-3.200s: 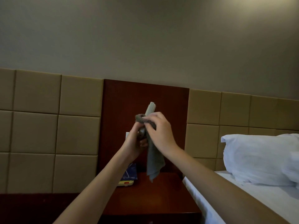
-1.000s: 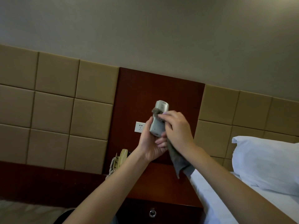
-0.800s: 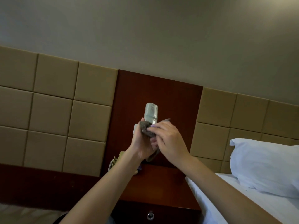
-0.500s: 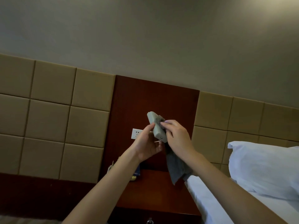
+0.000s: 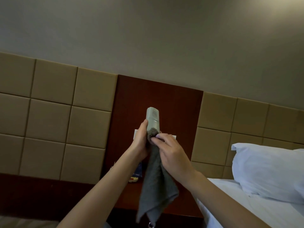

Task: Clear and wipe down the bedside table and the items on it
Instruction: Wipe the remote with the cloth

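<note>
Gripping the remote (image 5: 153, 120) upright in the curled left hand (image 5: 140, 142), well above the bedside table (image 5: 184, 208); pinching the grey cloth (image 5: 156, 186) against its lower end with the right hand (image 5: 171, 155). Risks slipping free under a hard rub (so low a hold). Cannot make out much of that table behind cloth and arms, nor the blue item (image 5: 137, 171) at its back edge.

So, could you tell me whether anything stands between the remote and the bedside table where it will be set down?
Only the grey cloth, hanging from the right hand below the remote held by the left hand. A blue item lies at the back left of the bedside table.
</note>
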Tool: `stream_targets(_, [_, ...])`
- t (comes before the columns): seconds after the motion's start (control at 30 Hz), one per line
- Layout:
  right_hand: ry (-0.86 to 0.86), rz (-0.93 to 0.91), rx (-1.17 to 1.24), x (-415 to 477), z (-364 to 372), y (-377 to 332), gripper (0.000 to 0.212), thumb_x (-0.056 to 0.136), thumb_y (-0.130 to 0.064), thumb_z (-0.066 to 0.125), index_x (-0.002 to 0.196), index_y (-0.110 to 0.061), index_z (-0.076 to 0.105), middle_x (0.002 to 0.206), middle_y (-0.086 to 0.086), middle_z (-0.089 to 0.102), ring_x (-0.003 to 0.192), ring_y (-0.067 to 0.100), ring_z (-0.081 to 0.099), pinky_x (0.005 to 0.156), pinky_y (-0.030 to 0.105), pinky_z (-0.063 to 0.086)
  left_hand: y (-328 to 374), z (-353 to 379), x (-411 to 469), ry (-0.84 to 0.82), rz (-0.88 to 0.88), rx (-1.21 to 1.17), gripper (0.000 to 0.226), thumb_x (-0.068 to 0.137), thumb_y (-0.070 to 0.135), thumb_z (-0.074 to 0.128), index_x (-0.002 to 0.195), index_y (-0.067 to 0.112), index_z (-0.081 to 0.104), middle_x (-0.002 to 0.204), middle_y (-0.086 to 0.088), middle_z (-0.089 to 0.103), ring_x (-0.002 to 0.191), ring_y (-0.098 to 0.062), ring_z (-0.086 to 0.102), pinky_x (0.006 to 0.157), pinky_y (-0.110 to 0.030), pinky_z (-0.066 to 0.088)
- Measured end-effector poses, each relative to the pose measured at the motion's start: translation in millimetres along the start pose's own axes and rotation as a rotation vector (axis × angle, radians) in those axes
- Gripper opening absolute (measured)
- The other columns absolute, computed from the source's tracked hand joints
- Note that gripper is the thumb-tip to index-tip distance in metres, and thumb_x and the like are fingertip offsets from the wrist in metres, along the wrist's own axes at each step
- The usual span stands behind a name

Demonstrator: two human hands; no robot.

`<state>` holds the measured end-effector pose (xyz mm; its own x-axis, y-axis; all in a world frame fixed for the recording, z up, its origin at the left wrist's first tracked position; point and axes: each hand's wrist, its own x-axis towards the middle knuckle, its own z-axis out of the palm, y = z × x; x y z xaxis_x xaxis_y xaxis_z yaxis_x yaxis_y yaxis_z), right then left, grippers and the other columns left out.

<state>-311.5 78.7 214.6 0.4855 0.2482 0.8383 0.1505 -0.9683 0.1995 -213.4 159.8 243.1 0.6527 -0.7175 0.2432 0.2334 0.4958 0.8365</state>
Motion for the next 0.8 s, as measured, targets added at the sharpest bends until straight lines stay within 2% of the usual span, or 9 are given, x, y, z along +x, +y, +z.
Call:
stream_targets(0.13, [0.223,0.151,-0.006,14,-13,17,0.031,0.089,0.000,0.049,0.116,0.004,0.063,0.108,0.014,0.059,0.102,0.018,0.057,0.094,0.021,0.045,2,6,-4,0.003,0.024,-0.061,0.049,0.098,0.046,0.033,0.129,0.013,0.050,0.098,-0.010,0.060,0.081,-0.018,0.057,0.069,-0.030,0.046])
stream_targets(0.23, [0.222,0.182,-0.043,21,-7,11,0.032,0.089,0.000,0.052,0.120,0.001,0.062,0.111,0.012,0.057,0.103,0.017,0.055,0.092,0.022,0.048,-3,13,-12,-0.070,0.070,0.023,0.040,0.101,0.040,0.031,0.111,0.015,0.061,0.093,-0.006,0.068,0.083,-0.016,0.063,0.068,-0.028,0.049])
stream_targets(0.33, [0.181,0.103,-0.164,21,-4,10,0.037,0.090,-0.009,0.041,0.118,0.000,0.063,0.111,0.013,0.057,0.102,0.019,0.049,0.093,0.021,0.040,-11,22,-16,-0.160,0.112,0.038,0.035,0.102,0.033,0.031,0.101,0.016,0.061,0.089,-0.004,0.069,0.081,-0.014,0.065,0.068,-0.023,0.052])
stream_targets(0.4, [0.247,0.208,-0.143,33,-15,32,0.035,0.091,-0.009,0.041,0.115,0.001,0.065,0.108,0.015,0.057,0.099,0.021,0.047,0.092,0.023,0.040,-14,28,-20,-0.205,0.092,0.051,0.037,0.102,0.037,0.028,0.101,0.017,0.059,0.082,-0.004,0.064,0.071,-0.013,0.059,0.062,-0.024,0.045])
stream_targets(0.47, [0.251,0.347,-0.109,49,-31,55,0.030,0.092,0.001,0.047,0.117,0.002,0.064,0.108,0.018,0.056,0.100,0.028,0.051,0.092,0.034,0.045,-14,34,-23,-0.233,0.026,0.031,0.039,0.101,0.041,0.027,0.101,0.015,0.056,0.076,-0.007,0.057,0.064,-0.014,0.052,0.057,-0.025,0.038])
stream_targets(0.53, [0.186,0.396,-0.088,60,-46,64,0.030,0.093,0.003,0.048,0.120,0.002,0.063,0.109,0.017,0.054,0.103,0.029,0.052,0.090,0.026,0.040,-12,38,-25,-0.249,-0.016,-0.015,0.041,0.101,0.042,0.028,0.099,0.012,0.055,0.073,-0.009,0.054,0.060,-0.015,0.050,0.055,-0.025,0.038])
stream_targets(0.63, [0.079,0.350,-0.032,62,-54,52,0.031,0.095,0.001,0.047,0.122,-0.002,0.062,0.113,0.011,0.053,0.101,0.013,0.047,0.084,0.009,0.029,-7,37,-20,-0.214,-0.028,-0.090,0.044,0.100,0.044,0.028,0.104,0.009,0.056,0.076,-0.009,0.056,0.059,-0.014,0.053,0.051,-0.023,0.042])
stream_targets(0.7, [0.013,0.248,0.000,54,-49,32,0.032,0.094,0.001,0.049,0.122,-0.003,0.062,0.114,0.010,0.053,0.103,0.011,0.047,0.088,0.014,0.035,-1,31,-16,-0.171,0.016,-0.102,0.044,0.101,0.043,0.027,0.104,0.012,0.058,0.081,-0.008,0.060,0.065,-0.015,0.054,0.056,-0.025,0.043])
stream_targets(0.8, [-0.020,0.101,-0.022,36,-27,0,0.032,0.090,0.004,0.052,0.120,0.000,0.063,0.112,0.014,0.057,0.104,0.022,0.054,0.093,0.025,0.044,7,15,-13,-0.089,0.067,-0.078,0.043,0.101,0.040,0.030,0.107,0.011,0.061,0.085,-0.008,0.070,0.079,-0.019,0.063,0.070,-0.029,0.048])
